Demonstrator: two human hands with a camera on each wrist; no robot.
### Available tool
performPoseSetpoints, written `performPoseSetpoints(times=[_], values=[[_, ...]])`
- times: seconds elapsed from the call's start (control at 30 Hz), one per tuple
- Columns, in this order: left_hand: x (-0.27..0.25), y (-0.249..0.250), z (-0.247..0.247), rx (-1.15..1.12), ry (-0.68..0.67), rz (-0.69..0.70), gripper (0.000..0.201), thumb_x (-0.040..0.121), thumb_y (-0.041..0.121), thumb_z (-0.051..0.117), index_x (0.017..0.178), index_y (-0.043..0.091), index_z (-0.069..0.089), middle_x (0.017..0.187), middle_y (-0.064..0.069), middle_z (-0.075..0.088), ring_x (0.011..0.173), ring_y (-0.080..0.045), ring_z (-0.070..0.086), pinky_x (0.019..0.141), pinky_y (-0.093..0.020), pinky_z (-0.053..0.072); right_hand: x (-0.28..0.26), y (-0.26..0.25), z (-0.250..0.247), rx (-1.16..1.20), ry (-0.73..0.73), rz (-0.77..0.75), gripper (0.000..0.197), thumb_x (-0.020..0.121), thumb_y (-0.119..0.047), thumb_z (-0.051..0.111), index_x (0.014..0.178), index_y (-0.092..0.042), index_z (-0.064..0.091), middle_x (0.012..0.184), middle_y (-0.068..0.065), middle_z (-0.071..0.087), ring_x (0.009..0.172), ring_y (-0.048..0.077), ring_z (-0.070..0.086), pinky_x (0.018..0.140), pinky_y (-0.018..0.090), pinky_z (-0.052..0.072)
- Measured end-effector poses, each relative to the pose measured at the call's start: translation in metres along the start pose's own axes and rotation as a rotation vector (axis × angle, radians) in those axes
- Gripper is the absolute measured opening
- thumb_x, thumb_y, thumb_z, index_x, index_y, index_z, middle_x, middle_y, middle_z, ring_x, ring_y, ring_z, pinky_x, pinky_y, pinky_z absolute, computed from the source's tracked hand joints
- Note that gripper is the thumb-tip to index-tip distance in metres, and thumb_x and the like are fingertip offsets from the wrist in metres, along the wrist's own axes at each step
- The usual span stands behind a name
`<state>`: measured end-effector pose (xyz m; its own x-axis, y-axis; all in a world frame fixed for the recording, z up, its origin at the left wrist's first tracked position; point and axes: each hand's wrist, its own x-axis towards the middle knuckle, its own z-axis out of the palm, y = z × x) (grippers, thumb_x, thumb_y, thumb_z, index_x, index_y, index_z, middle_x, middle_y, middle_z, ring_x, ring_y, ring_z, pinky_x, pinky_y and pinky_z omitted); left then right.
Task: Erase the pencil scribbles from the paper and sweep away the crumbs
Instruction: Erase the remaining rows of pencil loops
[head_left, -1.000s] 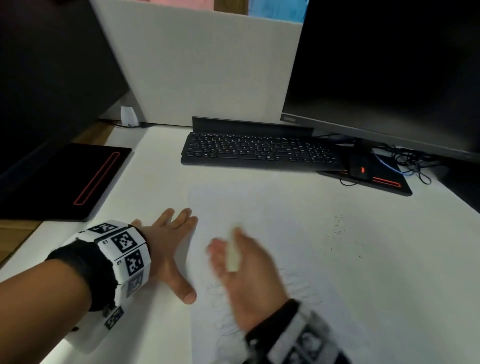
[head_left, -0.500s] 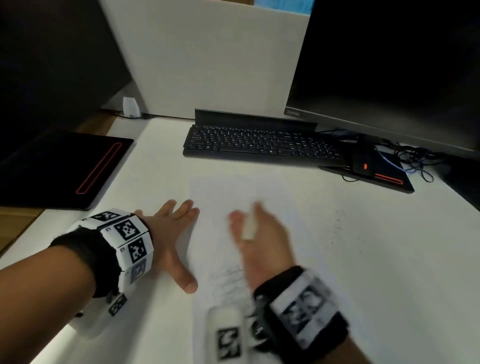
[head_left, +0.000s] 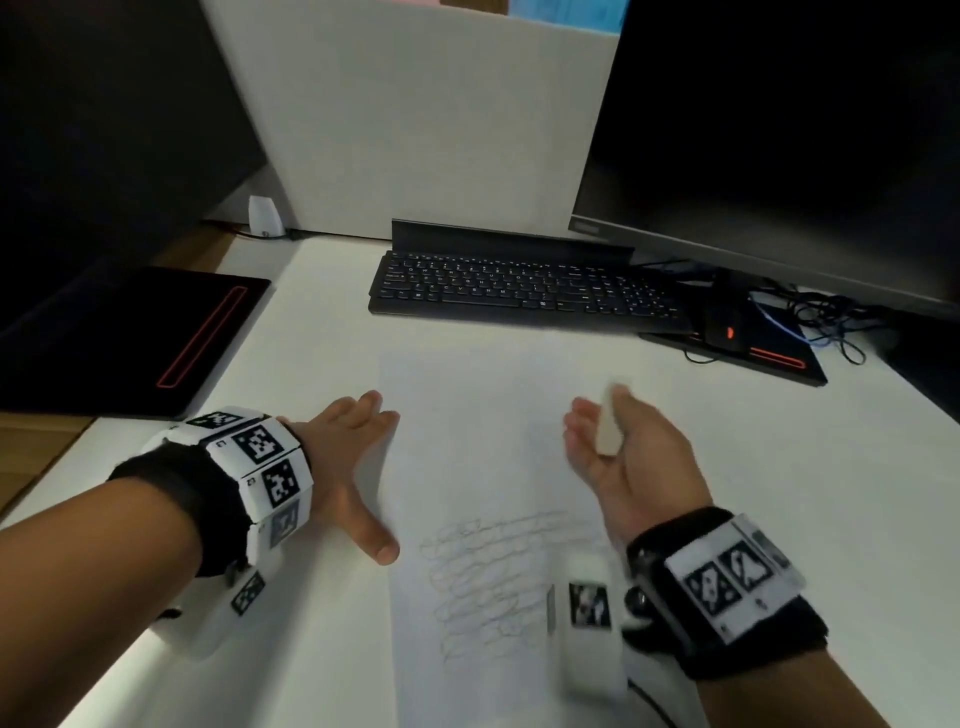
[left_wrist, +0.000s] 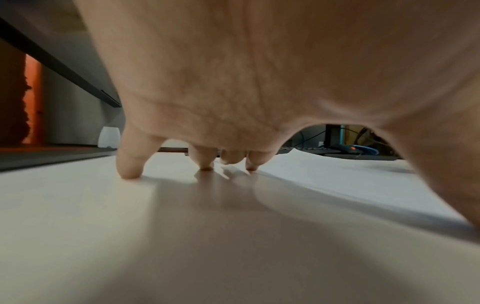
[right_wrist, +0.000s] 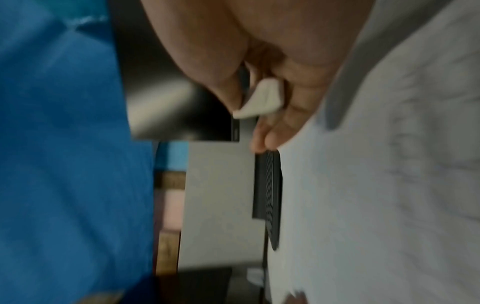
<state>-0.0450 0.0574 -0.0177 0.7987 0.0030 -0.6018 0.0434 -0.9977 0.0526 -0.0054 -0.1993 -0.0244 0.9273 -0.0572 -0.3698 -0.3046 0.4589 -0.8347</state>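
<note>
Motion blur smears the right hand (head_left: 631, 457) and its wrist camera in the head view, so the finger positions there are hard to read; the right wrist view, also soft, shows the thumb and fingers pinching one white eraser (right_wrist: 262, 100), with its far end hidden inside the grip. That hand sits over the far half of the single sheet of paper (head_left: 488, 410), and whether the eraser touches the sheet cannot be told. The paper lies in the middle of the white table (head_left: 779, 467), its near end cut off by the frame. One patch of looping pencil scribbles (head_left: 488, 582) covers the near part, partly hidden behind the right wrist camera. The left hand (head_left: 348, 467) lies flat with fingers spread and relaxed, holding nothing, on the table at the paper's left edge; its fingertips (left_wrist: 130, 170) press the surface. One black keyboard (head_left: 524, 293) lies along the far edge, below a monitor (head_left: 779, 156) cropped at the top.
</note>
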Motion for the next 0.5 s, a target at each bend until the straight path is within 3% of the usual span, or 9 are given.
performPoseSetpoints(times=[0.07,0.17,0.33,0.43,0.5], values=[[-0.002,0.0,-0.006,-0.027,0.043,-0.011,0.137,0.063,0.067,0.078,0.155,0.021,-0.013,0.16,0.003,-0.026,0.149,-0.015,-0.015,0.122,-0.045,0.008,-0.016,0.01,0.007,-0.274,-0.18,0.038,0.016,0.101,-0.022,0.052,0.103,-0.008,0.058,0.09,0.008,0.067,0.06,0.012,0.058,0.056,0.025,0.05],[-0.008,0.001,-0.008,-0.056,0.092,-0.024,0.126,0.073,0.063,0.073,0.154,0.023,-0.014,0.159,0.004,-0.028,0.15,-0.014,-0.003,0.121,-0.041,0.015,-0.023,0.006,0.011,-0.507,-0.326,0.056,0.017,0.098,-0.024,0.057,0.091,-0.009,0.058,0.077,0.003,0.064,0.052,0.011,0.048,0.048,0.024,0.041],[-0.012,0.014,-0.001,0.012,0.064,0.028,0.133,0.062,0.081,0.065,0.152,0.033,-0.02,0.157,0.011,-0.031,0.149,-0.013,-0.016,0.118,-0.056,0.009,-0.024,-0.005,0.022,-0.824,-0.474,0.014,0.02,0.097,-0.028,0.059,0.088,-0.012,0.055,0.074,0.004,0.063,0.048,0.012,0.045,0.048,0.026,0.038],[-0.012,0.026,0.0,0.052,0.019,0.022,0.138,0.059,0.079,0.07,0.153,0.029,-0.018,0.158,0.01,-0.028,0.147,-0.017,-0.021,0.117,-0.056,0.008,-0.023,-0.001,0.035,-1.256,-0.632,0.038,0.02,0.099,-0.029,0.055,0.091,-0.011,0.058,0.073,0.005,0.067,0.052,0.015,0.049,0.049,0.026,0.04],[-0.01,0.028,0.0,0.084,0.002,0.017,0.139,0.06,0.076,0.073,0.153,0.027,-0.018,0.16,0.008,-0.026,0.148,-0.02,-0.021,0.117,-0.055,0.009,-0.019,0.002,0.047,-1.567,-0.753,0.001,0.032,0.1,-0.032,0.051,0.09,-0.004,0.063,0.074,0.01,0.069,0.06,0.017,0.054,0.058,0.026,0.046]])
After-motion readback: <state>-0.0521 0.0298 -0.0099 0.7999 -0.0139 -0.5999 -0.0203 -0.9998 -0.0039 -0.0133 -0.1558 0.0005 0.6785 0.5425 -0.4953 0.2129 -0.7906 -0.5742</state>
